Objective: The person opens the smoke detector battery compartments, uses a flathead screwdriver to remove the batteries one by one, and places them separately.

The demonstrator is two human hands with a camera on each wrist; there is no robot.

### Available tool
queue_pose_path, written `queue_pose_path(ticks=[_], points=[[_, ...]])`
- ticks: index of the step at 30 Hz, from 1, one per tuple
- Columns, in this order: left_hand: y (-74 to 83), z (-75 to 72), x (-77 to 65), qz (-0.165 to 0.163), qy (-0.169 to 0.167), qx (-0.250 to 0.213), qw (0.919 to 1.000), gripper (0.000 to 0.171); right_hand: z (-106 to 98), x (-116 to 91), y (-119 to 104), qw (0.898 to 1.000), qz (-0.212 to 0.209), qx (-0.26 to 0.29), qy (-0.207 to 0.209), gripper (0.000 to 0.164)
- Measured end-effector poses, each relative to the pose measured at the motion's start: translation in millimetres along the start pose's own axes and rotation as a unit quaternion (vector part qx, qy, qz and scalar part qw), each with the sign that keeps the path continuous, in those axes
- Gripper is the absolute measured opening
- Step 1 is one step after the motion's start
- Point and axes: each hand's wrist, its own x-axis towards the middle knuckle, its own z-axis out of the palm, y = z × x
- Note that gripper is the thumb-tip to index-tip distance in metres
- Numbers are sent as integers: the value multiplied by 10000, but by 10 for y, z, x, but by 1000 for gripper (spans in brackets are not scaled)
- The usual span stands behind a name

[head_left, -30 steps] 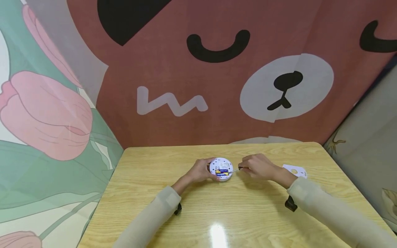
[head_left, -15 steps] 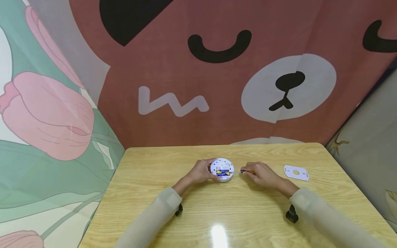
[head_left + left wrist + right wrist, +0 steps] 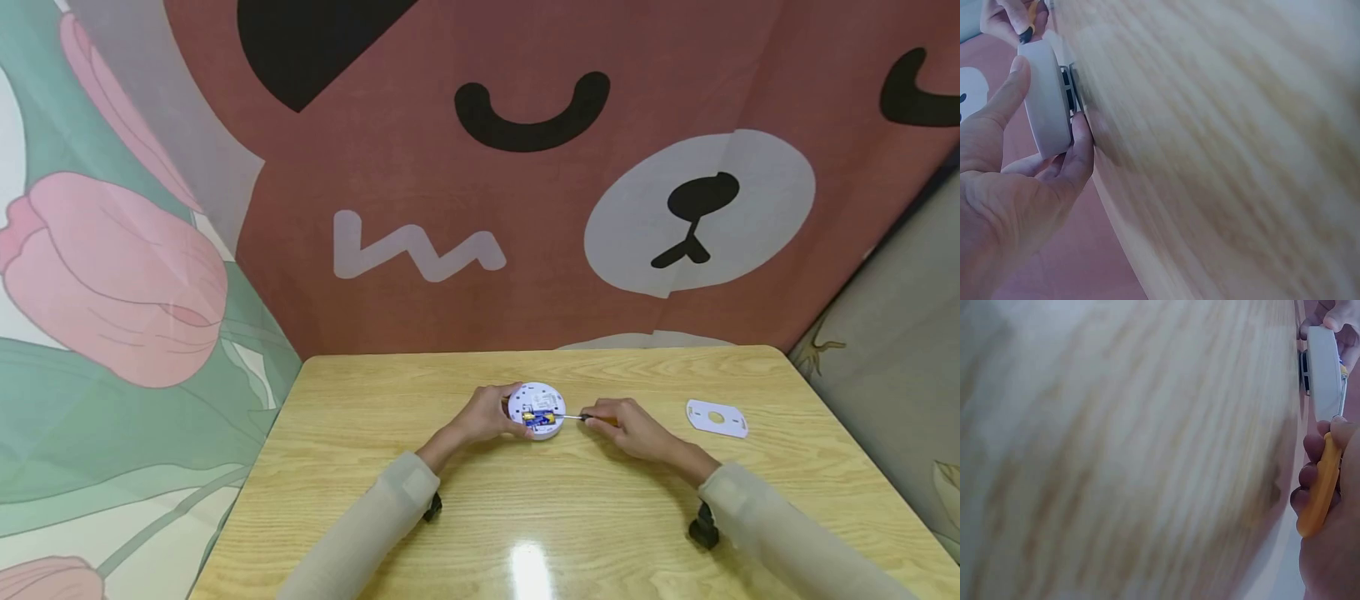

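Observation:
A round white smoke detector [image 3: 543, 395] is held with its back facing up, tilted toward me. My left hand [image 3: 486, 412] grips its left rim, thumb on the near side and fingers around the far side. Blue-and-yellow batteries [image 3: 540, 418] lie in the open compartment on its back. From the right, my right hand [image 3: 630, 427] holds a screwdriver with an orange handle [image 3: 1321, 487], its metal shaft [image 3: 572, 416] reaching over the rim to the batteries' right end. In the left wrist view, the dark vented face [image 3: 1067, 89] of the detector points down at the tabletop.
A flat white mounting plate [image 3: 703, 417] with a round central hole lies on the wooden table [image 3: 450, 542], right of my right hand. A cloth with a bear print [image 3: 525, 292] hangs behind the table's far edge.
My right hand has dropped lower and turned, so the orange handle shows and the mounting plate is uncovered. The batteries look slightly shifted in the compartment. My left hand keeps its grip.

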Motion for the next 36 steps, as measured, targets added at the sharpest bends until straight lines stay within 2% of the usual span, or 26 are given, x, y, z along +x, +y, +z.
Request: queue_pose_path(ticks=[11,29,36], points=[[1,-2,-17,-13,-25,38,10000,95,49,-20,40,9995,104,305,57,25],[-6,11,-40,-39,27,-56,10000,93,29,-33,45,9992,255,303,85,24],[-9,3,-43,-246,-19,-257,9994,95,6,-10,57,9993,303,214,105,24]])
